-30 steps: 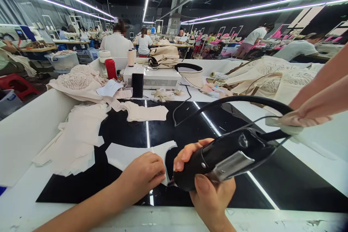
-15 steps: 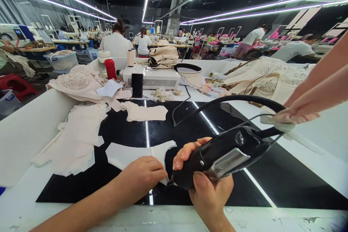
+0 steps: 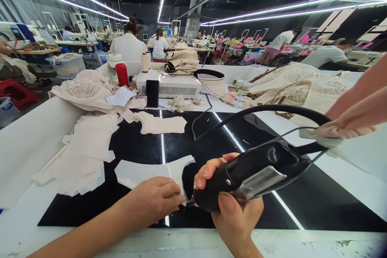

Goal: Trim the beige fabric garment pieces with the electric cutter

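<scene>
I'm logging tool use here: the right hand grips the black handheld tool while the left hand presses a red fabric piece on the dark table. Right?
Not quite: the fabric piece under the left hand is white, not red, as the head view shows. The right hand does grip the black handheld tool.

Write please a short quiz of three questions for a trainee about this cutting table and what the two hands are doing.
1. True or false: the right hand holds the black hand tool by its body.
2. What does the left hand press on? A) the red bottle B) the white fabric piece C) the phone
3. Fill in: the tool's tip meets the fabric piece on the ____ glossy panel of the table.

Key
1. True: fingers and thumb wrap the tool, and its black cable arches away to the right.
2. B: the fingers lie on the piece's near edge, beside the tool's tip.
3. Black.
</scene>
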The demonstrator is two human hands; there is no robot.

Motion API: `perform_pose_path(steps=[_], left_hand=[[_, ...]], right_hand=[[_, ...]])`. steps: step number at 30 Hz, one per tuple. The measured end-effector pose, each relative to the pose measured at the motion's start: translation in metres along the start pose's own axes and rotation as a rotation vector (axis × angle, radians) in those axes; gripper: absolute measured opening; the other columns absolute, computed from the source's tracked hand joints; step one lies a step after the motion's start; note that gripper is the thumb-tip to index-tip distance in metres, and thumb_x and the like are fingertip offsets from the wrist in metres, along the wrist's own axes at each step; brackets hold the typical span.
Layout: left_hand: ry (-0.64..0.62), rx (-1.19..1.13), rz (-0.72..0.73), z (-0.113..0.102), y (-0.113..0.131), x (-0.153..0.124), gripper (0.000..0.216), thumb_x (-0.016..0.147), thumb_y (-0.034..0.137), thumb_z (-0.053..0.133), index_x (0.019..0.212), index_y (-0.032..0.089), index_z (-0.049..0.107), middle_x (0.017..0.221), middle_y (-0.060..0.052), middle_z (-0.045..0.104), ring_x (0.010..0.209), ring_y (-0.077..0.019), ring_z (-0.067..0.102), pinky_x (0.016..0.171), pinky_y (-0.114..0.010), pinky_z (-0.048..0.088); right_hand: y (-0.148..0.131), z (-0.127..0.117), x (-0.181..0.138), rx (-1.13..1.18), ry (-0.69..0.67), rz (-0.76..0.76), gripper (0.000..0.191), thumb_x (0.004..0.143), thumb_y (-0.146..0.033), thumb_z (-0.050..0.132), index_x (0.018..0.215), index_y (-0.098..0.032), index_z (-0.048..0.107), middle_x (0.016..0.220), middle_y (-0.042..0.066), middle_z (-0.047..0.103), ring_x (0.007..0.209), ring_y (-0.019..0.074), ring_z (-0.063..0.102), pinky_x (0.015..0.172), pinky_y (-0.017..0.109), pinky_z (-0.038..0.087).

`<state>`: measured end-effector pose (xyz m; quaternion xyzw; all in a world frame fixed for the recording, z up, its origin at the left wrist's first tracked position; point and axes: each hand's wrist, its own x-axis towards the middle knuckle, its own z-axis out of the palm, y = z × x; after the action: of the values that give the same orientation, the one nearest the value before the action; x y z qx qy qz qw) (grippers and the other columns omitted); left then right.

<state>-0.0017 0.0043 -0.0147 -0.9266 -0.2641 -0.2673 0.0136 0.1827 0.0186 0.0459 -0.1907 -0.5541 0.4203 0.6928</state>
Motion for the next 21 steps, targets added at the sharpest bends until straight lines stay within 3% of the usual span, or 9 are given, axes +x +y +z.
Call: perform_pose_path(steps=[21], left_hand=[[0.015,-0.060,-0.037,0.0009,0.0008,-0.0014,0.017,0.112,0.016,0.048,0.115,0.015,0.064,0.105,-0.007,0.073,0.103,-0.0200,0.073,0.096,-0.031,0.063]], right_hand=[[-0.0039,0.0013,0.0027,-0.015,0.042,0.028,0.038,0.094,-0.045,0.080,0.123,-0.030,0.061,0.084,-0.001,0.066,0.064,0.0141,0.065,0.055,0.026,0.058]])
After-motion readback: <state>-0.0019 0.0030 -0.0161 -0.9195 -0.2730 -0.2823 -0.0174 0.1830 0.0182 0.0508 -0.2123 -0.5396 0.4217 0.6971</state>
